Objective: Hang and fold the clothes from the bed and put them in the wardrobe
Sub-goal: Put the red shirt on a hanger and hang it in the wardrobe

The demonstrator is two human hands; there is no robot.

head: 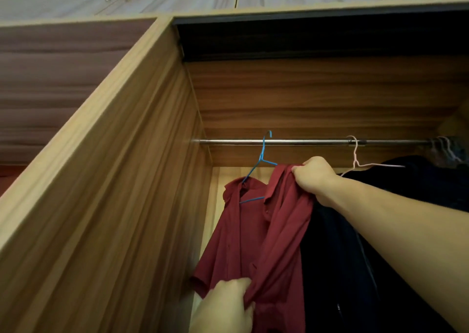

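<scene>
Open wardrobe (142, 155), rail (304, 142) at far side: red shirt (274, 231) on blue hanger (262, 155).

Right hand (314, 178) pinches the shirt's right shoulder; left hand (225, 304) grips its front hem, fingers curled in cloth. Risk: right shoulder appears off the hanger; a pull could drag the shirt off or unhook it.

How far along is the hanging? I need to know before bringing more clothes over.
Done: the blue hanger is hooked on the rail. In hand: the red shirt sits only partly on it; the right hand grips its shoulder, the left hand its front. Left: seat that shoulder. The bed is out of view.
</scene>
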